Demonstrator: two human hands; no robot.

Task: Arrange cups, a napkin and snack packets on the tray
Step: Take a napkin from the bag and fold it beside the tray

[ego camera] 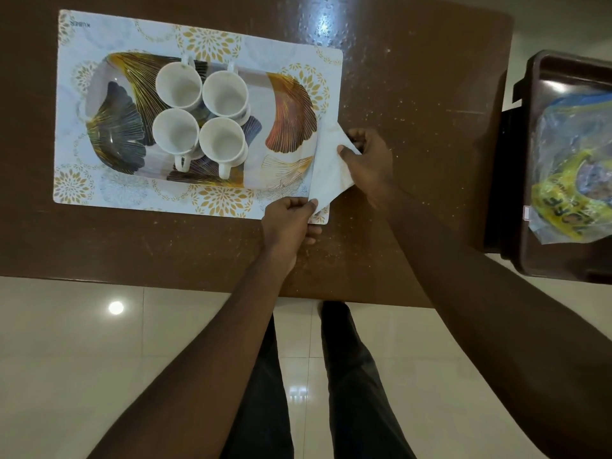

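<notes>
Four white cups (178, 85) (225, 93) (175, 132) (222, 140) stand upright and empty on the tray (291, 120), packed two by two near its middle, sides touching or nearly so. Far pair: handles point away from the person. Near pair: handles point toward the person.

The tray is oval-ish, with a dark and gold leaf print. It sits on a white placemat (82, 41) with gold flower patterns, on the left half of a brown table (414, 94). The tray's left and right ends are bare.

Left hand (288, 223) is at the placemat's near right corner. Thumb and curled fingers are clamped on the near corner of a white napkin (328, 170).

The napkin is folded and stretched between both hands at the tray's right end. It overlaps the tray's right rim and the placemat's right edge. Cannot tell whether it rests on the rim or hangs just above it.

Right hand (371, 164) is just right of the tray. Its thumb presses on top of the napkin's right edge, and the other fingers are curled together behind it, gripping the same edge.

Further right, well apart from the tray and off the table's edge, is a dark brown plastic tub or seat (536, 94); cannot tell which. A clear plastic bag (563, 134) lies in it, with yellow printed snack packets (563, 207) inside. Count not readable.

Below the table edge: pale tiled floor (99, 359) and the person's legs in dark trousers (347, 376).
</notes>
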